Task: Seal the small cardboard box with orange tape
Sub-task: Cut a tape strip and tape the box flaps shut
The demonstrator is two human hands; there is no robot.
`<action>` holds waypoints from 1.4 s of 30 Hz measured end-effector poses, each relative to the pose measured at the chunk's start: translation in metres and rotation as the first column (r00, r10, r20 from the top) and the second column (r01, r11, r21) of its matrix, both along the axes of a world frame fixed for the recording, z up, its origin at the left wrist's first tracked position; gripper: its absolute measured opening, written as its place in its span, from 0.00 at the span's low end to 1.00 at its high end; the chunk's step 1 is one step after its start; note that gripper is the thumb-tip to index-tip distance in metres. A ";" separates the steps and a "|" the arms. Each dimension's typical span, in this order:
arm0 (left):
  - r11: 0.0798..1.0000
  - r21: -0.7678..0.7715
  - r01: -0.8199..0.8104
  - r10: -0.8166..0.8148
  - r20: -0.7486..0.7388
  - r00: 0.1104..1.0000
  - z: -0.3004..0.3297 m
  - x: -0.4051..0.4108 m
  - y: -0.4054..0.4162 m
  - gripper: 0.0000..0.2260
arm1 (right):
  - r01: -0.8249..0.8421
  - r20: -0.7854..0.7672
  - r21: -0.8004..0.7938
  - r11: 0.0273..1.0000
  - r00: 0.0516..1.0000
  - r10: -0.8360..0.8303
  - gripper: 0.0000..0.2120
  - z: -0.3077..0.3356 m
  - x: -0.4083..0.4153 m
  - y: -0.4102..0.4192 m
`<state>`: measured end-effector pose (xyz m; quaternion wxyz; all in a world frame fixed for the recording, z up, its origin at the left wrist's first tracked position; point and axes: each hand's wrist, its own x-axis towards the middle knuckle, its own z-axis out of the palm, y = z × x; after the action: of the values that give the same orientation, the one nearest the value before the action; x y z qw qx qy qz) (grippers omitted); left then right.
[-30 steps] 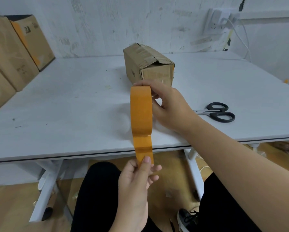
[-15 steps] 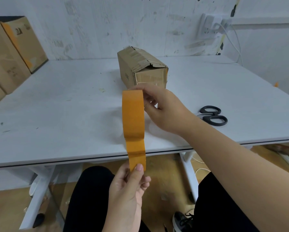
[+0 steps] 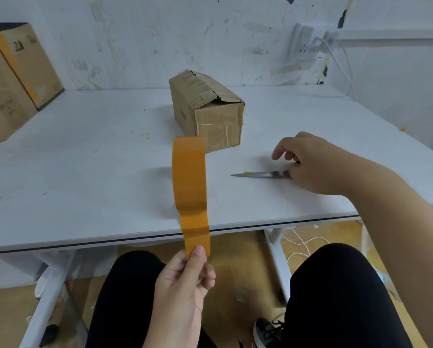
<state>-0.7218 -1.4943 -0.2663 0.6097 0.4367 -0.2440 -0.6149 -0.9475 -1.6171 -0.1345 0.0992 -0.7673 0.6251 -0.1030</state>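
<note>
The small cardboard box [image 3: 210,114] lies on the white table [image 3: 84,159], behind the tape, its top flaps crumpled and ragged. The orange tape roll [image 3: 189,172] stands on edge in front of the box. A pulled-out strip [image 3: 196,232] runs from the roll down past the table's front edge. My left hand [image 3: 185,287] pinches the strip's free end between thumb and fingers. My right hand [image 3: 308,162] is to the right of the roll, curled over the handles of the scissors [image 3: 260,174]. Only the blades show, pointing left.
Larger cardboard boxes [image 3: 14,79] lean against the wall at the far left. A white power strip [image 3: 310,38] with a cable hangs on the wall at the back right. My legs in black trousers [image 3: 336,297] are under the table's front edge.
My right hand has let go of the tape roll and moved right onto the scissors, whose blades now lie further left. My left hand still pinches the strip's end.
</note>
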 end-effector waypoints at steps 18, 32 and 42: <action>0.998 -0.056 -0.005 0.011 0.112 0.994 0.001 0.000 -0.002 0.07 | 0.160 -0.009 0.014 0.987 0.987 -0.159 0.13 0.006 -0.041 0.020; 0.995 -0.097 0.033 -0.016 0.178 0.984 -0.005 0.001 -0.002 0.06 | 0.001 0.093 -0.008 1.000 0.996 0.000 0.05 0.017 -0.049 0.077; 0.991 -0.136 0.003 0.026 0.209 0.978 -0.001 -0.003 0.002 0.08 | -0.071 0.031 0.220 0.973 0.997 0.066 0.28 0.007 -0.023 0.114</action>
<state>-0.7249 -1.4925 -0.2676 0.6121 0.4582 -0.3456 -0.5439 -0.9707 -1.5032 -0.1274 0.1949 -0.7713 0.6047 -0.0383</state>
